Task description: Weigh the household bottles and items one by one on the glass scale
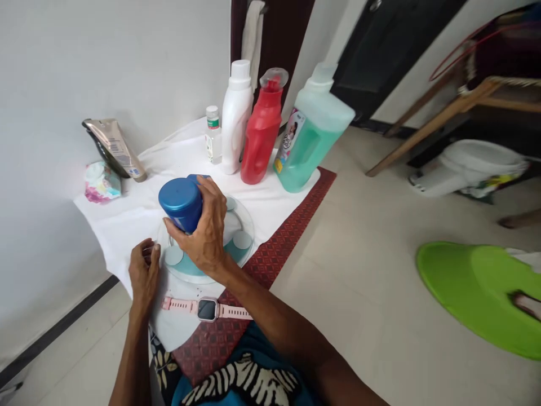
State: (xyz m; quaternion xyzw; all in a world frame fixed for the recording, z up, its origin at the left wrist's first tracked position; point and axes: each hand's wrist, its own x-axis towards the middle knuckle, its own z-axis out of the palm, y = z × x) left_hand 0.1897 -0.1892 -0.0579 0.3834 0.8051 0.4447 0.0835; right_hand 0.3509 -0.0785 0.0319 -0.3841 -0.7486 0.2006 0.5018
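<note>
My right hand (205, 228) is wrapped round a blue plastic jar (181, 206) with a round lid, tilted over a round glass plate (192, 277) with pale round pads and teal patches, which looks like a weighing scale. Another blue edge shows behind my fingers; I cannot make out whether it belongs to the jar. At the plate's left edge rests my left hand (144, 270), its fingers loosely curled with the thumb apart and nothing visible in them. A pink-strapped smartwatch (207, 309) lies flat in front of the plate, partly behind my right forearm.
Behind stand a small clear bottle (213, 138), a white bottle (237, 121), a red bottle (262, 135) and a green-liquid bottle (310, 132). Two tubes (116, 149) and a colourful packet (102, 181) sit back left by the wall. A green seat-like object (465, 287) is on the floor right.
</note>
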